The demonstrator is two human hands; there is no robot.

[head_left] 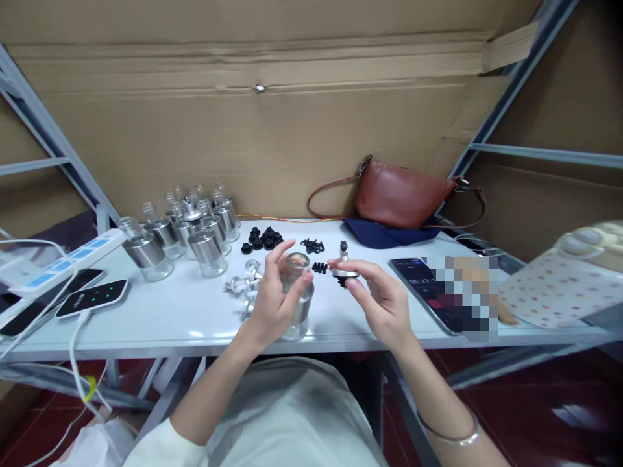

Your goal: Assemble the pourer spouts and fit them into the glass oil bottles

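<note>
My left hand point(275, 295) is wrapped round a small clear glass bottle point(298, 299) with a metal band, held upright just above the front of the white table point(185, 311). My right hand point(374, 292) pinches a silver pump cap with a black nozzle point(344, 267) close to the right of the bottle's open mouth. Small clear parts point(241, 285) lie on the table left of the bottle. Black rings point(261, 239) and small black pieces point(314, 248) lie behind it.
Several finished glass bottles point(185, 230) stand at the back left. A power strip point(68, 256) and charging phones point(92, 297) lie at the left. A brown handbag point(399, 194) on a blue cloth rests against the cardboard wall, with a tablet point(428, 285) at right.
</note>
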